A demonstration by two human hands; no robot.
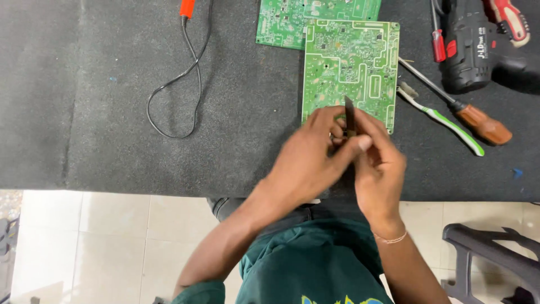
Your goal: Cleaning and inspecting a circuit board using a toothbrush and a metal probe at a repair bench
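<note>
A green circuit board (pixel 350 62) lies on the dark bench mat (pixel 112 112), solder side up. Both hands meet at its near edge. My left hand (pixel 315 152) and my right hand (pixel 379 163) are closed together around a thin dark tool, likely tweezers (pixel 349 115), whose tip points up over the board's lower edge. The fingers hide the tool's lower part, so I cannot tell which hand carries most of the grip.
A second green board (pixel 281 22) lies behind the first. A black cable (pixel 180 90) loops at the left from an orange-handled tool (pixel 187 8). At the right lie a brown-handled screwdriver (pixel 478 124), a green-white toothbrush (pixel 450 124), a cordless drill (pixel 478 45). A grey plastic stool (pixel 489 253) stands on the floor.
</note>
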